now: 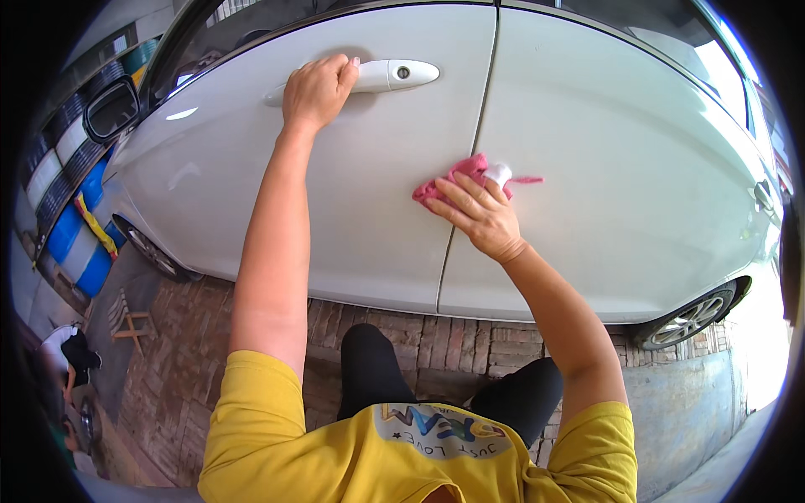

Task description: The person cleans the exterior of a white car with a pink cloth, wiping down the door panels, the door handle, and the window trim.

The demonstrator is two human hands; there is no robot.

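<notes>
My left hand (319,91) is closed around the white door handle (371,75) of a light-coloured car; the keyhole end of the handle shows to its right. Lower and to the right, my right hand (481,217) presses a pink cloth (468,170) with a white part against the car door panel (377,188). The cloth lies across the seam between the front and rear doors. Its narrow pink end sticks out to the right of my fingers. The palm side of my right hand is hidden.
The side mirror (112,113) and front wheel (151,248) are at left, the rear wheel (688,320) at right. Blue drums (94,270) and a folding wooden stool (131,324) stand at left. Another person (69,358) is at lower left. Brick paving (182,352) lies below.
</notes>
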